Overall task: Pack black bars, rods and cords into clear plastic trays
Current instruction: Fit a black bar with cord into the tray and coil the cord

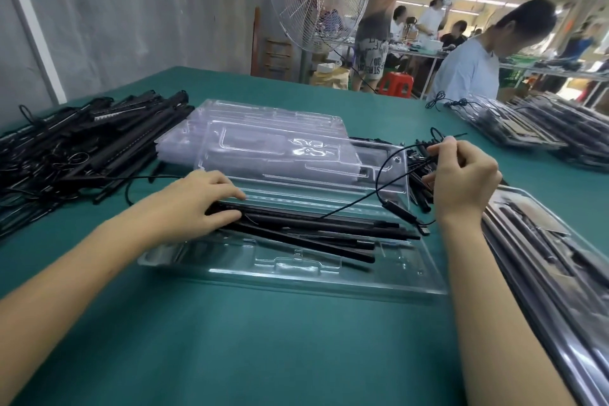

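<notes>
A clear plastic tray lies open on the green table in front of me. Several black bars and rods lie lengthwise in it. My left hand presses down on their left ends, fingers curled over them. My right hand is raised over the tray's right end and pinches a thin black cord. The cord loops down to a small inline block near the rods' right ends. Under my right hand lies a small heap of short black rods.
A stack of empty clear trays sits behind the open one. A big pile of black bars and cords fills the left. Filled trays lie at the right, more at the far right. A person in a light shirt stands beyond the table; a floor fan stands behind.
</notes>
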